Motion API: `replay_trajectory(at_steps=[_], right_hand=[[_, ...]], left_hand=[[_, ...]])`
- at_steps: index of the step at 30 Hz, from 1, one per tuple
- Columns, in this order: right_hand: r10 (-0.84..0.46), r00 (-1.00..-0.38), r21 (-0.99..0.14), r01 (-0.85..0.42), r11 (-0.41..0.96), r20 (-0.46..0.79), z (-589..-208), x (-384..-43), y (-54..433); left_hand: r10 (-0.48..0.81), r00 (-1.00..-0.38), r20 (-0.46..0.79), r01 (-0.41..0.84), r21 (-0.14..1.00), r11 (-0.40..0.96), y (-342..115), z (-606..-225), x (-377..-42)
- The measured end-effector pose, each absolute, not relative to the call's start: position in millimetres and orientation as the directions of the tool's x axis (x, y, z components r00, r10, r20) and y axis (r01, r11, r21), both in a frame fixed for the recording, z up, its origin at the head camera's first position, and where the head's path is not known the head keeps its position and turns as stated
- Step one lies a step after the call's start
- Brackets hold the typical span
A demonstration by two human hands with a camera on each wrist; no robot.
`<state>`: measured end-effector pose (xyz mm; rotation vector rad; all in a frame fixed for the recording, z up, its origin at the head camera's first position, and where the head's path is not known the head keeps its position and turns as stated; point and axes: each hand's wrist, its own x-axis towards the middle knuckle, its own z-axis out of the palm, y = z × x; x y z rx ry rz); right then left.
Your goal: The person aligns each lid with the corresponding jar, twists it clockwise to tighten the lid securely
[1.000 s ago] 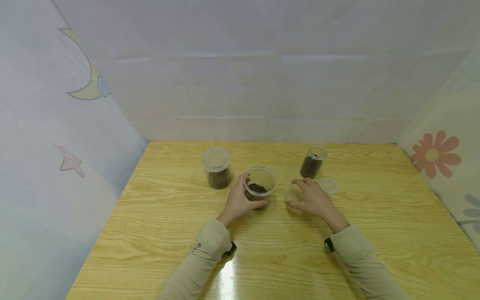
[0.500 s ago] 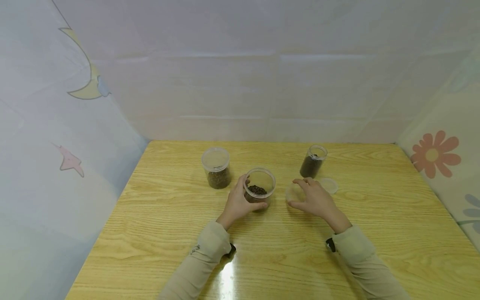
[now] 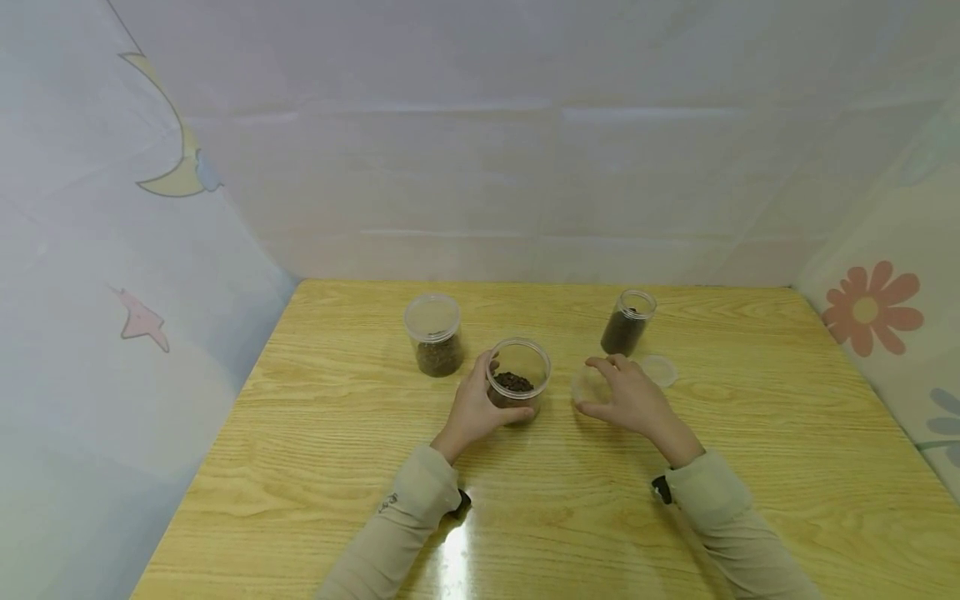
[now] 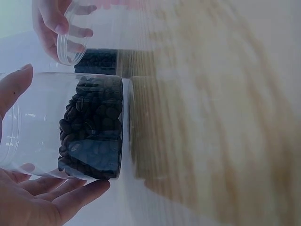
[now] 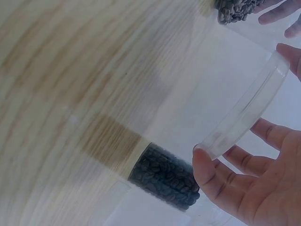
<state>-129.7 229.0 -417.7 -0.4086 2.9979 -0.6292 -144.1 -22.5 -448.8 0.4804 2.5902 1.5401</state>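
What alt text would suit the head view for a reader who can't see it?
A person's left hand grips an open clear jar of dark beans while the right hand holds a clear lid beside it. Behind them on the wooden table stand a lidded jar at left and a narrower open jar at right, near a loose lid.

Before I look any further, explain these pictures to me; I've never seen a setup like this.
There is no machine here, just a person's two bare hands. The wide picture comes from a camera worn on the head, looking down at a wooden table. The two closer, slanted pictures come from cameras on the wrists.

The left hand grips a clear, open jar partly filled with dark beans. The right hand holds a round clear lid by its edge.

Farther back stand a wide jar and a narrower jar; another lid lies near the narrower one.
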Motion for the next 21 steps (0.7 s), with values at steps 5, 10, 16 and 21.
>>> replay_trajectory(at_steps=[5, 10, 16, 21], right_hand=[[-0.270, -0.963, -0.399, -0.252, 0.882, 0.012, -417.1, -129.4, 228.5], [-0.276, -0.961, -0.396, -0.262, 0.880, 0.024, -416.1, -129.1, 227.8], [-0.276, -0.961, -0.395, -0.265, 0.879, 0.030, -416.7, -129.0, 227.7], [-0.275, -0.961, -0.395, -0.263, 0.880, 0.028, -415.6, -129.0, 227.6]], left_hand=[[0.310, -0.948, 0.074, 0.214, 0.869, 0.447, -23.2, -447.5, -142.5], [0.313, -0.948, 0.058, 0.204, 0.867, 0.456, -23.0, -446.3, -141.0], [0.304, -0.952, 0.037, 0.184, 0.863, 0.470, -22.2, -447.0, -140.6], [0.304, -0.952, 0.032, 0.182, 0.858, 0.480, -22.4, -447.9, -140.8]])
